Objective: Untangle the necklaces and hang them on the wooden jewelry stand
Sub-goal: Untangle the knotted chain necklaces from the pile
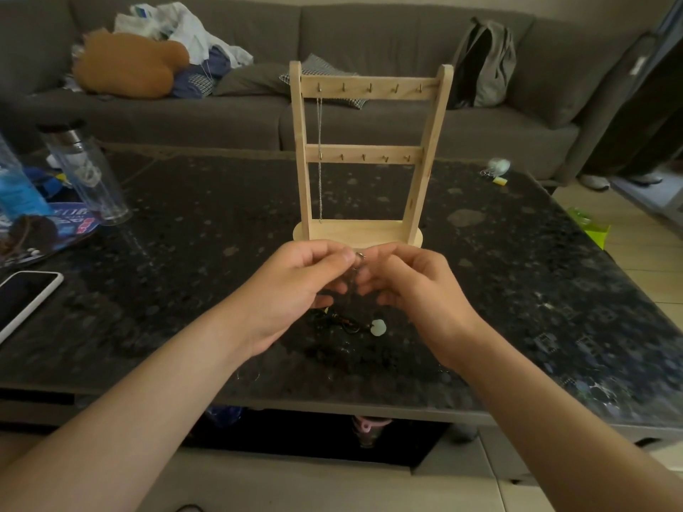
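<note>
At the far left edge of the counter (207, 223) a phone (26, 301) lies face up, with a clear tumbler (87, 171) standing behind it. Further back, a brown plush toy (129, 64) sits on the grey sofa (369, 24) beside a heap of clothes.

In the middle of the counter the wooden jewelry stand (369, 90) is upright, with 2 crossbars and 5 small hooks on each. 1 silver chain (319, 160) already hangs from the leftmost hook of the top bar and drops straight down to the base.

Just in front of the stand's base I hold both hands raised above the counter, fingertips nearly meeting. My left hand (295, 290) pinches the thin necklace (360, 256) between thumb and forefinger near its little metal ring, the other fingers curled under. The rest of the chain trails down between my palms, too blurred to follow. My right hand (417, 293) pinches the same necklace from the other side, its fingers bent in toward the left.

Below my hands, on the counter, lies a dark cord necklace (347, 323) in a loose tangle, its pale green pendant (379, 327) at the right end.

To the right, a grey backpack (484, 64) leans on the sofa, and a green bag (587, 223) sits on the floor past the counter's edge.
</note>
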`<state>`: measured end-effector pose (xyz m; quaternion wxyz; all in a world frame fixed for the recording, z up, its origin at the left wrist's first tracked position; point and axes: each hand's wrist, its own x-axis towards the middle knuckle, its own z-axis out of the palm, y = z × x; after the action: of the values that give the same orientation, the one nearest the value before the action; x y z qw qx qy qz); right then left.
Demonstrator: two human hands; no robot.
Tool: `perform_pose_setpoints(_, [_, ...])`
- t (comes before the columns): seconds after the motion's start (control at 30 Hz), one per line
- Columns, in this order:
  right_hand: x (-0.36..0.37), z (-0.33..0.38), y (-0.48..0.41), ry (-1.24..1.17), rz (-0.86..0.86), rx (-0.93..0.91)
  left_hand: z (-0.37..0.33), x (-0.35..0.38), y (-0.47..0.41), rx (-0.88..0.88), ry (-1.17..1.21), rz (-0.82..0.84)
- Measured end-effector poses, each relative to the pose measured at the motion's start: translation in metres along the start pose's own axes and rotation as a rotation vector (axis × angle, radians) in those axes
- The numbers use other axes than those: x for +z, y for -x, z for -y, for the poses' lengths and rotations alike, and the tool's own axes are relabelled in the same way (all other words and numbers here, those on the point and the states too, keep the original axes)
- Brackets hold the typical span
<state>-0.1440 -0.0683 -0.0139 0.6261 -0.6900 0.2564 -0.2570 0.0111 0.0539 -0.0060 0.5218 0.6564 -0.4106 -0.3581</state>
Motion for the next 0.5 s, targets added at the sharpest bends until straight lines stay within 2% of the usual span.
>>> perform_pose_setpoints(0.2, [0.0031, -0.0002, 0.0028, 0.149, -0.074, -0.188, -0.0015, 0.0, -0.0006, 0.012, -0.114, -0.027])
perform_pose_setpoints(0.37, [0.0071, 0.0024, 0.0042, 0.215, -0.088, -0.178, -0.0026, 0.0021, 0.0009, -0.028, -0.124, 0.013])
perform_pose_setpoints(0.5, [0.0085, 0.0054, 0.0049, 0.245, -0.131, -0.146, -0.0048, 0.0009, 0.0023, 0.004, -0.128, 0.024])
